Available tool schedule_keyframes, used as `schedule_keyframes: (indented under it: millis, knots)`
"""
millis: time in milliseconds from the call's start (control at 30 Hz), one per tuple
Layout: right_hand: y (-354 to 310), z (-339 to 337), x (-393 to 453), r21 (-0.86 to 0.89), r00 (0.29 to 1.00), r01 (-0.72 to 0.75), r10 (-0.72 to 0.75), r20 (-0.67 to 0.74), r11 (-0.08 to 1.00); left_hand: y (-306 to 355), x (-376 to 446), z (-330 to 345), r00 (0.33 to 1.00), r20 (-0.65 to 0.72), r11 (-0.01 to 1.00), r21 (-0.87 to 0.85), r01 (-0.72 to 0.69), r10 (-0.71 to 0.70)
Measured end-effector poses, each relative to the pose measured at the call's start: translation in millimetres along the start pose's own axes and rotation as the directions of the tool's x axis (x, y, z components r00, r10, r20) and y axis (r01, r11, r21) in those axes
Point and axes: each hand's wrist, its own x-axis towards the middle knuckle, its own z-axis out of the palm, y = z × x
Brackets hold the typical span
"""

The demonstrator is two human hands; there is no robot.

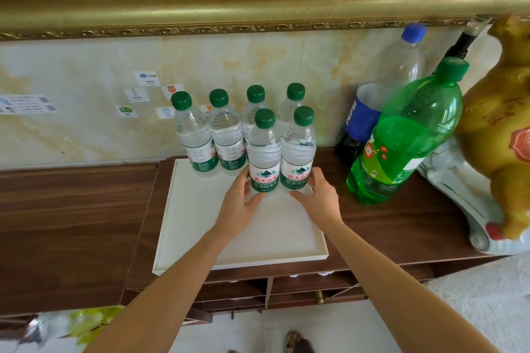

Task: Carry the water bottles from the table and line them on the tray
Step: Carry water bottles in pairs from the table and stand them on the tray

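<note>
Several clear water bottles with green caps stand upright on a white tray [200,223]. A back row runs along the tray's far edge, starting with the leftmost bottle [193,135]. In front of it stand two more bottles side by side. My left hand [243,203] grips the base of the front left bottle [264,152]. My right hand [318,195] grips the base of the front right bottle [298,149]. Both front bottles rest on the tray, touching each other.
The tray lies on a dark wooden cabinet [71,223] against a marbled wall. To the right stand a large Pepsi bottle [381,94], a large green soda bottle [407,135] and a golden figurine [499,123]. The tray's near half is bare.
</note>
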Motion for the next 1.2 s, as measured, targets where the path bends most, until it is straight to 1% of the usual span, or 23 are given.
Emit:
schedule_keyframes:
  millis: [200,367,533,600,700,767,833,900,933,967,1000,1067,1133,1200]
  knots:
    - [3.5,5.1,1.0,-0.031,0.999,0.021,-0.022,-0.048,0.999,-1.4,-2.1,4.7,0.997,-0.07,1.0,-0.001,0.016,-0.016]
    - [7.2,9.5,0.0,-0.055,0.997,0.04,-0.044,-0.061,0.998,-3.0,-2.7,7.1,0.997,-0.079,0.999,0.038,0.019,-0.015]
    - [5.4,6.4,-5.8,-0.054,0.999,0.045,-0.047,-0.027,0.997,5.1,-7.3,-4.7,1.0,-0.002,0.974,0.224,0.031,-0.031]
    - [0.2,5.7,-14.7,0.007,0.999,0.011,-0.011,-0.034,1.0,9.9,-16.2,-14.1,0.998,0.037,0.955,0.292,0.044,-0.058]
    - [-16.3,9.5,-47.6,0.136,0.989,-0.01,0.03,-0.143,0.991,18.3,-43.0,-39.5,0.995,0.019,0.943,0.32,0.087,-0.098]
    - [-33.6,19.6,-79.5,0.155,0.978,0.043,-0.01,-0.21,0.987,21.3,-73.6,-67.4,0.994,0.011,0.929,0.356,0.098,-0.109]
    - [-59.0,39.3,-114.7,0.16,0.979,0.093,-0.061,-0.194,0.983,20.8,-116.2,-103.5,0.995,0.022,0.896,0.437,0.082,-0.101]
    - [-91.7,69.1,-152.0,0.129,0.992,0.105,-0.096,-0.078,0.986,16.1,-167.5,-146.3,0.995,-0.01,0.87,0.485,0.09,-0.098]
    - [-109.0,87.2,-171.5,0.104,0.992,0.127,-0.129,0.013,0.986,12.1,-195.2,-169.0,0.994,-0.043,0.862,0.494,0.112,-0.104]
    - [-127.0,107.3,-192.8,0.088,0.977,0.164,-0.173,0.12,0.983,6.9,-224.6,-192.3,0.99,-0.077,0.852,0.504,0.143,-0.121]
    - [-145.4,128.8,-214.7,0.077,0.946,0.21,-0.223,0.236,0.975,-0.2,-254.3,-216.4,0.984,-0.104,0.833,0.524,0.18,-0.147]
    - [-181.2,175.0,-258.1,0.045,0.835,0.317,-0.301,0.461,0.948,-16.5,-314.3,-266.3,0.962,-0.146,0.774,0.572,0.271,-0.229]
    - [-217.4,221.4,-301.6,-0.02,0.685,0.43,-0.312,0.658,0.902,-34.1,-378.0,-315.1,0.918,-0.18,0.732,0.559,0.39,-0.352]
    - [-254.8,268.8,-346.1,-0.01,0.53,0.527,-0.319,0.786,0.85,-52.3,-444.6,-360.9,0.859,-0.228,0.662,0.557,0.501,-0.459]
